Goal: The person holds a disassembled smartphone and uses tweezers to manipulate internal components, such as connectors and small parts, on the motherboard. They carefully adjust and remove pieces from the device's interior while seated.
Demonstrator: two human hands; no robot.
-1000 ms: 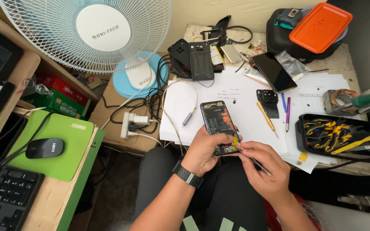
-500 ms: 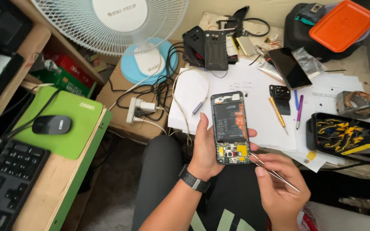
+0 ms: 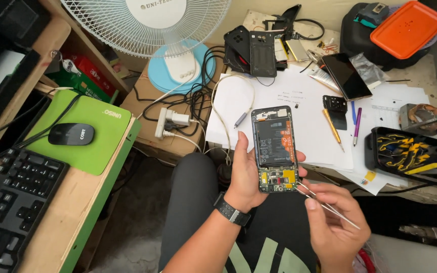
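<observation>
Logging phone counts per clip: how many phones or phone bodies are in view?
3. An opened phone in the left hand; a dark-screened phone on the table; a black phone shell near the fan. Clutter may hide more.

The table (image 3: 421,81) carries paper sheets (image 3: 304,101), a dark phone (image 3: 346,76), pens (image 3: 333,127), a black case (image 3: 410,154) and phone covers (image 3: 251,50).
</observation>
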